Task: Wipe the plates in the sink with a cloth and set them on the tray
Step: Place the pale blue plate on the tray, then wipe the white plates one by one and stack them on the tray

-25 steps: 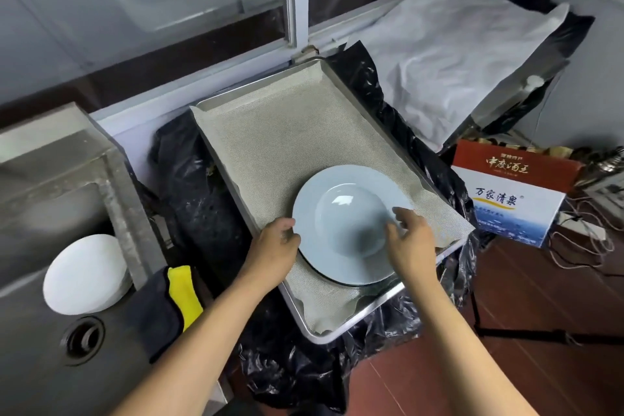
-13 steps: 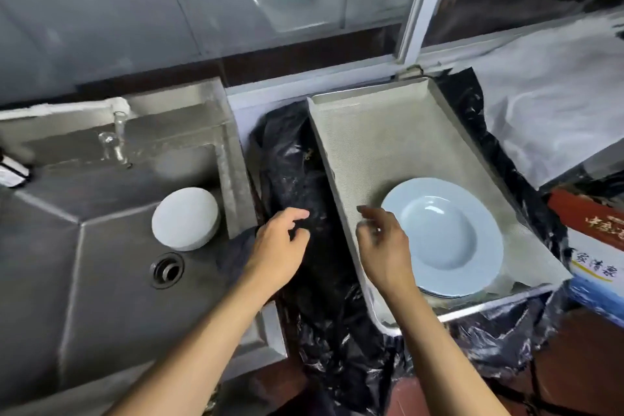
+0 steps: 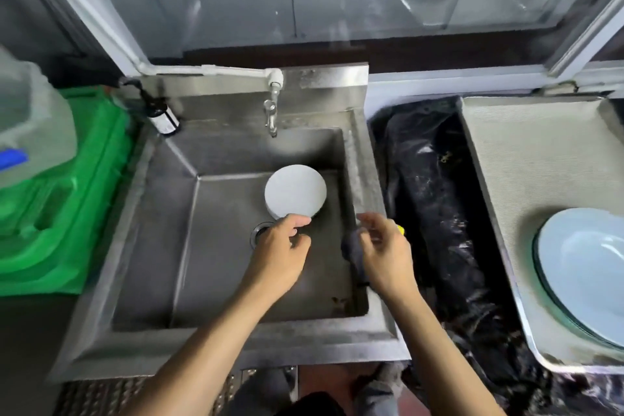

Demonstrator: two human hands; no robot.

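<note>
A white plate (image 3: 295,192) lies upside down in the steel sink (image 3: 216,246), near its back right corner. My left hand (image 3: 282,250) hovers just in front of the plate, fingers loosely curled, holding nothing. Over the sink's right rim, my right hand (image 3: 385,253) is relaxed, right above a dark grey and yellow cloth (image 3: 353,248) draped on that rim; I cannot tell if it touches the cloth. A pale blue plate (image 3: 584,273) sits on the lined metal tray (image 3: 526,159) at the right.
A tap (image 3: 271,111) juts over the sink's back edge, with a dark bottle (image 3: 163,118) to its left. A drain (image 3: 258,233) is partly hidden by my left hand. A green crate (image 3: 60,213) stands left. Black plastic sheeting (image 3: 439,213) fills the gap between sink and tray.
Both hands let go of the blue plate on the tray and moved left to the sink. The view swung left with them.
</note>
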